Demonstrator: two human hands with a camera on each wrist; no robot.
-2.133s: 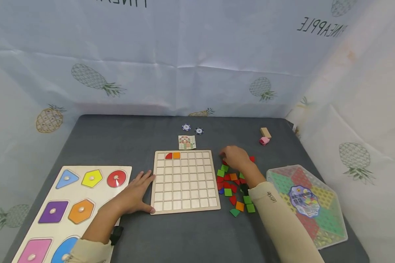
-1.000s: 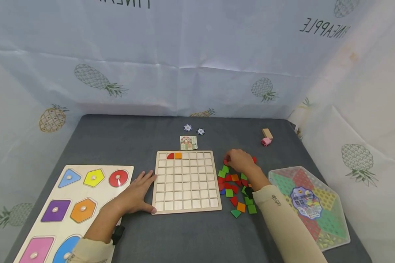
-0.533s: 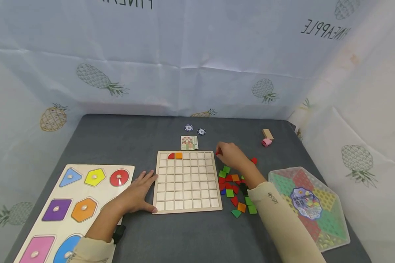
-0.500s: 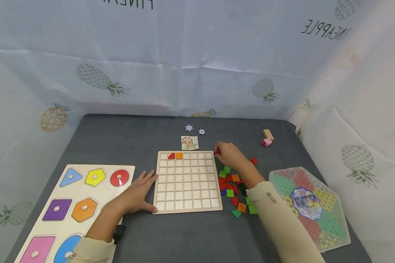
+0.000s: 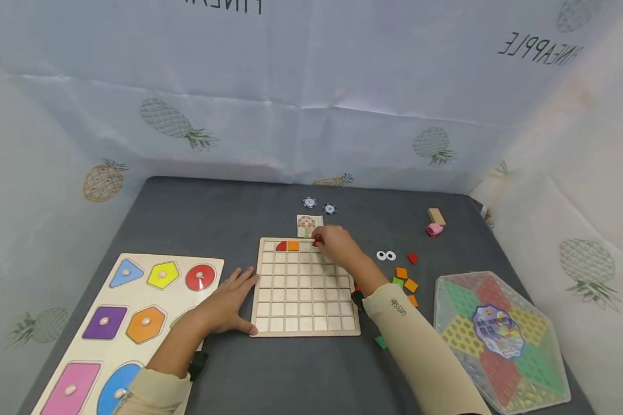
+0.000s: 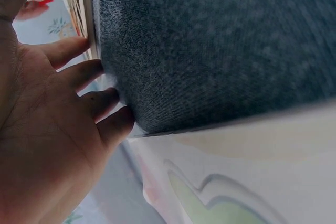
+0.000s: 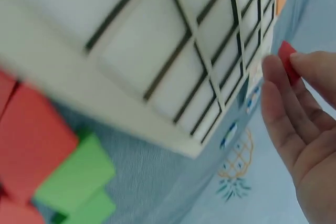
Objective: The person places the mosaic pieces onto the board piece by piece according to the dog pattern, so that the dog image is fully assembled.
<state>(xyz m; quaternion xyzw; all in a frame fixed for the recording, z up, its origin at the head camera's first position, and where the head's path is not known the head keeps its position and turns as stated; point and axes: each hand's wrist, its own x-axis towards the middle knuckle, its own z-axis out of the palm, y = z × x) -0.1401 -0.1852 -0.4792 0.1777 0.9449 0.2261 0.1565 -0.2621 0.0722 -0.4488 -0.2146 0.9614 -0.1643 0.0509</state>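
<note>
A wooden grid board [image 5: 306, 282] lies flat on the dark table, with a red quarter-round tile [image 5: 281, 246] and an orange square tile [image 5: 293, 246] in its far row. My right hand [image 5: 337, 246] pinches another red tile [image 7: 288, 61] between thumb and fingers above the far row, right of the orange tile. My left hand [image 5: 225, 305] rests at the board's left edge, fingers spread and touching its side, as the left wrist view also shows. Loose red tiles [image 7: 31, 135] and green tiles [image 7: 79, 177] lie beside the board; in the head view my right arm hides many.
A shape puzzle board [image 5: 119, 294] lies at the left. A small patterned card [image 5: 306, 225] and two poker chips [image 5: 329, 209] are behind the grid. A hexagonal game box [image 5: 498, 340] stands right; a wooden block [image 5: 436, 217] and pink figure [image 5: 434, 230] lie behind it.
My right hand has picked a red tile from the loose pile and carried it left over the board's far row. My left hand stays at the board's edge. The head view has shifted slightly.
</note>
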